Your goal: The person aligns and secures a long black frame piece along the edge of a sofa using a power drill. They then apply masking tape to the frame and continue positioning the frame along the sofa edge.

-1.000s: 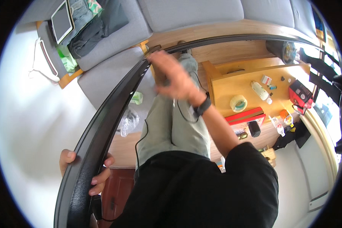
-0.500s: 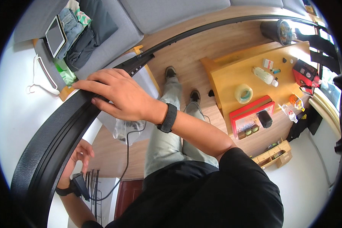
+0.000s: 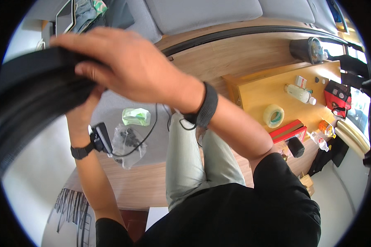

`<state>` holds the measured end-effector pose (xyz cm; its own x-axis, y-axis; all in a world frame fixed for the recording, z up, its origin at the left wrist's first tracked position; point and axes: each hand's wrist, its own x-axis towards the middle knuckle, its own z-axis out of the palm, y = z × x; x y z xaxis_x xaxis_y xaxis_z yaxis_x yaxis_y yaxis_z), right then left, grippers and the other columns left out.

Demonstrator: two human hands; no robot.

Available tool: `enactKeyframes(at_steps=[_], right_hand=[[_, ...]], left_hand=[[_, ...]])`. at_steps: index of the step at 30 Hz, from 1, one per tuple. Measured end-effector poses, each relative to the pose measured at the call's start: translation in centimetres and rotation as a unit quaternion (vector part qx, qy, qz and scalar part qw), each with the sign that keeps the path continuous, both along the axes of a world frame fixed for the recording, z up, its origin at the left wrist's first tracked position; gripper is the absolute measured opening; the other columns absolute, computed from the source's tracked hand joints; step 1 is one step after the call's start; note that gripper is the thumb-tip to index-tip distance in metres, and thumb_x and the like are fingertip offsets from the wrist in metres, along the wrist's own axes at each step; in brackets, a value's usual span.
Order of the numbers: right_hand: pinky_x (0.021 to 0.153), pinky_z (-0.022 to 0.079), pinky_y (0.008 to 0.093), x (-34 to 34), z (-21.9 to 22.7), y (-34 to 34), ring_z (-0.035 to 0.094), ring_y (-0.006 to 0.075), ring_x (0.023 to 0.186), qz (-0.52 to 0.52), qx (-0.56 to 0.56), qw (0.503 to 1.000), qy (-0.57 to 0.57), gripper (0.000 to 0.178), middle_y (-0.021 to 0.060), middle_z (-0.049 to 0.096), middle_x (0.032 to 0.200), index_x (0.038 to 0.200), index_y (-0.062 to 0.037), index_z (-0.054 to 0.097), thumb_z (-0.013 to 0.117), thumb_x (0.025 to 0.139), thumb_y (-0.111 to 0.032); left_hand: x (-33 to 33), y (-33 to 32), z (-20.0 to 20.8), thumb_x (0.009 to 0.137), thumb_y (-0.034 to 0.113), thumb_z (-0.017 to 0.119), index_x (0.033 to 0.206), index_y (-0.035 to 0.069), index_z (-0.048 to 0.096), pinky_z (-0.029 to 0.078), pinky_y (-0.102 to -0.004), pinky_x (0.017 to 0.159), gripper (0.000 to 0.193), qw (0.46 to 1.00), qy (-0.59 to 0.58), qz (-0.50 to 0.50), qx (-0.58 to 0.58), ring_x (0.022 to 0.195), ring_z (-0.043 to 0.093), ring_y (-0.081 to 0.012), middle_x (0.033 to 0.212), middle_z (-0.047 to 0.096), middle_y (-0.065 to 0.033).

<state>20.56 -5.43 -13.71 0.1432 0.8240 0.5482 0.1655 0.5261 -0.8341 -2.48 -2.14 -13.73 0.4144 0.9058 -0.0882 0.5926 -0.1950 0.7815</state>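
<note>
Black bicycle tyre (image 3: 33, 90): largest item, a broad rubber hoop. Near section fills the upper left, close to the camera and blurred; far section arcs along the top of the view toward the right, above the wooden floor (image 3: 235, 57).

Grey sofa (image 3: 202, 14): along the top edge; a tablet (image 3: 65, 16) and folded clothes lie at its left end.

Wooden low table (image 3: 268, 88): right of centre. On it: roll of clear tape (image 3: 273, 115), clear plastic bottle (image 3: 299, 94) lying on its side, red flat box (image 3: 287, 131) at the near edge, small black cylinder (image 3: 295, 147) just beside the box.

Right hand (image 3: 132, 68): fingers curled over the top of the tyre's near section, gripping it; black band on the wrist.

Left hand (image 3: 83, 108): under the same section, fingers hidden behind the tyre; grip cannot be told. Black watch on the wrist.

Clear plastic bag (image 3: 127, 144): holds small dark parts, on the pale surface beside the left wrist.

Green packet (image 3: 136, 116): just above the bag.
</note>
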Motion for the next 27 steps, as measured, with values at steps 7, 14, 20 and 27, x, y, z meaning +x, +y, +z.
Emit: enactKeyframes(at_steps=[7,14,20,27], right_hand=[[0.091,0.052,0.0377,7.5,-5.4,-5.2,0.065,0.0266,0.11,-0.085,-0.048,0.994,-0.043,0.05,0.0164,0.066,0.12,0.138,-0.0071,0.054,0.069,0.092,-0.019],[0.099,0.046,0.0361,15.0,-13.8,-25.4,0.061,0.0224,0.118,-0.293,-0.253,0.903,-0.184,0.04,0.0094,0.065,0.128,0.134,-0.0054,0.058,0.064,0.094,-0.011],[0.108,0.037,0.0462,17.2,-19.5,-37.9,0.049,0.0344,0.126,-0.488,-0.34,0.698,-0.398,0.043,0.015,0.059,0.13,0.13,-0.0045,0.058,0.065,0.087,-0.007],[0.113,0.032,0.0489,19.5,-25.5,-45.2,0.044,0.0357,0.134,-0.618,-0.404,0.508,-0.444,0.057,0.0201,0.053,0.139,0.139,-0.0046,0.051,0.067,0.091,-0.032]], left_hand=[[2.0,1.1,-4.4,0.087,0.006,0.076,0.116,0.008,0.066,0.045,-0.0272,0.099,0.032,0.938,-0.344,-0.006,0.03,0.107,0.06,-0.0124,0.113,0.065,-0.0016],[4.7,0.5,-7.7,0.085,0.025,0.08,0.117,0.01,0.063,0.048,-0.0309,0.093,0.039,0.889,-0.446,0.08,0.067,0.105,0.059,-0.0137,0.111,0.064,-0.0032],[4.9,0.2,-9.9,0.09,0.053,0.069,0.131,0.004,0.054,0.041,-0.0224,0.089,0.066,0.928,-0.336,-0.002,0.159,0.099,0.051,-0.009,0.111,0.058,-0.001],[6.4,2.5,-11.9,0.101,0.047,0.056,0.146,0.002,0.041,0.042,-0.0202,0.089,0.065,0.838,-0.463,-0.137,0.254,0.099,0.05,-0.0071,0.115,0.055,0.0004]])
